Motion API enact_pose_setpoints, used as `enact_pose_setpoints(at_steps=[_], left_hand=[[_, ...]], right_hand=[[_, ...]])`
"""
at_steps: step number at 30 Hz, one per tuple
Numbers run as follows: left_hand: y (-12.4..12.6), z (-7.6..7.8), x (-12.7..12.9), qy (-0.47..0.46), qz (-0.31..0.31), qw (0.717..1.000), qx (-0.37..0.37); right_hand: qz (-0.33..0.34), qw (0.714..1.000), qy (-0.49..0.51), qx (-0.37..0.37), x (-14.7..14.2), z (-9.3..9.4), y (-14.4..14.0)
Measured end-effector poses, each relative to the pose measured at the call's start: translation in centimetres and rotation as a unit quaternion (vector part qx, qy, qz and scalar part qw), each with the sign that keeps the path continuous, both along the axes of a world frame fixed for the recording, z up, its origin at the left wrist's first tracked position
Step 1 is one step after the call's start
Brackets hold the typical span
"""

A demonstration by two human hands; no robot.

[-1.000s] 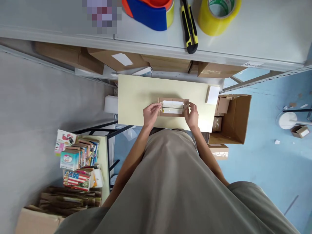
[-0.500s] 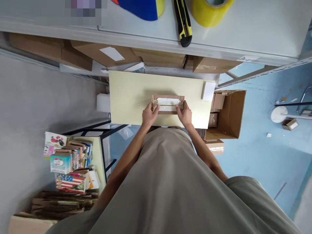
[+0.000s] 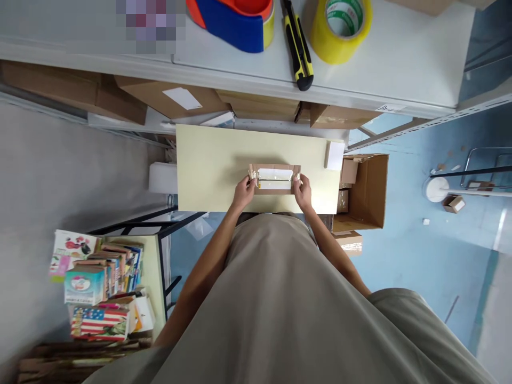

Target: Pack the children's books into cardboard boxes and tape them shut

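The left hand [image 3: 244, 193] and right hand [image 3: 303, 193] each pinch an end of the small cardboard box [image 3: 274, 178]; it rests on the pale table [image 3: 208, 165].

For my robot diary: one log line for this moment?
left hand: grips flat brown cardboard packet | right hand: grips other end | on pale yellow table

The person wears a loose, plain khaki-grey garment with no print; 2 bare forearms emerge from it, and the left hand [image 3: 242, 191] and right hand [image 3: 304, 192] are ungloved.
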State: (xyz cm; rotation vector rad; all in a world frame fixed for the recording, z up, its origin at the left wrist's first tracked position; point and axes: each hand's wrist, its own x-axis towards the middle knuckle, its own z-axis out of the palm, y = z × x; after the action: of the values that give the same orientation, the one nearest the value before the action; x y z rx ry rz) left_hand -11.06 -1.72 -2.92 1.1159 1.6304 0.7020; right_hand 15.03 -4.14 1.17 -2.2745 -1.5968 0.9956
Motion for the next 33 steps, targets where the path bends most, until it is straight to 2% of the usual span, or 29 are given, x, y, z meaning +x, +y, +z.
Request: enact_pose_setpoints(at_steps=[3,8,12,15,17,19,22,24,27,30,33], left_hand=[[-0.2,0.2,-0.8,0.023,-0.018,0.999,0.03],[1.0,0.6,-3.7,0.065,-0.026,0.993,0.09],[1.8,0.1,-6.0,0.058,0.014,0.995,0.083],[1.7,-0.5,-7.2,0.071,0.028,0.997,0.009],[1.4,-0.6,-7.9,0.076,0.027,0.996,-0.032],[1.2,-0.5,-8.7,0.07,0.024,0.997,-0.036],[1.4,0.0,-10.2,0.063,0.035,0.997,-0.02],[2.1,0.6,-11.1,0.062,0.051,0.997,0.004],[4.2,2.5,-11.9,0.026,0.042,0.996,0.081],[7.0,6.0,-11.4,-0.029,0.013,0.984,0.177],[9.0,10.2,-10.2,-0.071,-0.012,0.966,0.248]], right_hand=[[-0.066,0.995,0.028,0.065,-0.5,-0.8,-1.0],[-0.04,0.981,0.091,0.166,-1.2,-2.1,-0.2],[0.001,0.979,0.163,0.119,-2.7,-3.3,1.2],[0.016,0.979,0.189,0.076,-4.5,-4.3,1.5],[0.032,0.979,0.192,0.065,-5.6,-4.3,1.6],[0.043,0.98,0.183,0.07,-6.3,-3.5,2.1],[0.039,0.981,0.11,0.156,-7.0,0.1,4.5],[0.054,0.961,0.04,0.268,-7.6,4.3,7.4],[0.119,0.909,-0.039,0.397,-9.3,11.7,13.5],[0.17,0.886,-0.15,0.405,-11.7,17.9,20.5],[0.2,0.89,-0.218,0.347,-14.0,20.8,26.3]])
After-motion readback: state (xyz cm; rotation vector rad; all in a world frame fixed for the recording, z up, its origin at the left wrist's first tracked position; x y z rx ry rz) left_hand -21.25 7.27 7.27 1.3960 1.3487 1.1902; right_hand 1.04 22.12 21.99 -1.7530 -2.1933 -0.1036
